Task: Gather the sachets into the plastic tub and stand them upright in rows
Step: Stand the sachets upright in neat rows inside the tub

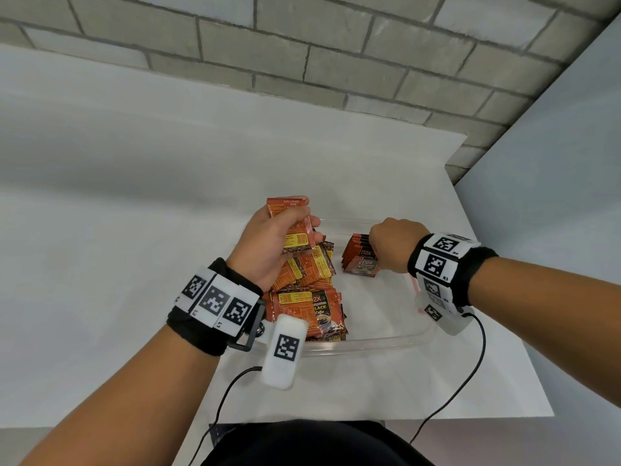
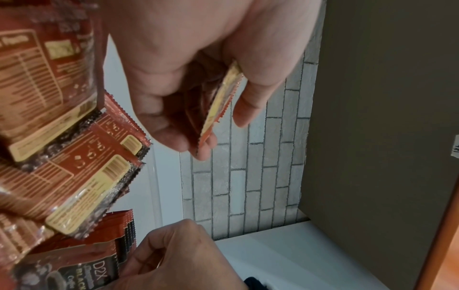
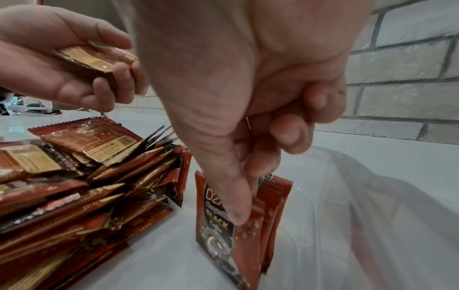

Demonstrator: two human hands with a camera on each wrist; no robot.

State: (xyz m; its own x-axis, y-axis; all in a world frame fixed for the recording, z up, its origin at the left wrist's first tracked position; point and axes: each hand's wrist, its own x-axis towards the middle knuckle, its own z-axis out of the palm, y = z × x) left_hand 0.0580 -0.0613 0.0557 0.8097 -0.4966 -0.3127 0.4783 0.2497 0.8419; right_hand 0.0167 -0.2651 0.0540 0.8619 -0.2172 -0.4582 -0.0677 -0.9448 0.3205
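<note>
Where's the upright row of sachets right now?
In the head view, the upright row stands inside the clear tub, at its far right part, pinched by the right hand, just right of the loose sachet pile.

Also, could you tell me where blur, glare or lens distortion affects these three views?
Head view: sharp, but wide-angle bending curves the brick wall. Left wrist view: the loose sachets at the left edge are soft and glossy. Right wrist view: the clear plastic tub wall looks hazy, and the right hand up close is slightly blurred.
</note>
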